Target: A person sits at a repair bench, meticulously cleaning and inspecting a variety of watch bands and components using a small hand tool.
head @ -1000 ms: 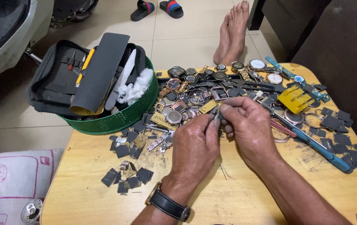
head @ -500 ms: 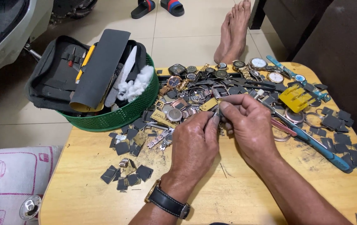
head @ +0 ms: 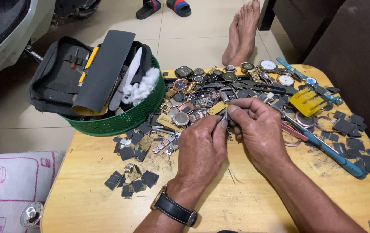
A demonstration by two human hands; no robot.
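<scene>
Over the middle of a wooden table [head: 245, 203], my left hand [head: 202, 151] and my right hand [head: 258, 129] meet fingertip to fingertip. Between them they pinch a small metal watch part [head: 226, 117]; its exact shape is hidden by the fingers. A short piece of metal band hangs below the fingers. My left wrist wears a black-strapped watch [head: 174, 209]. Just beyond the hands lies a heap of watches and watch cases [head: 206, 92].
A green basket [head: 120, 121] at the table's left rear holds a dark tool pouch, sandpaper and cotton. Dark square scraps [head: 129, 181] lie scattered left and right. A blue-handled tool [head: 336, 155] and a yellow holder [head: 308, 101] lie at right. A person's bare foot [head: 241, 32] rests beyond the table.
Both hands have stayed together on the small part with only slight finger movement. The view has shifted a little.
</scene>
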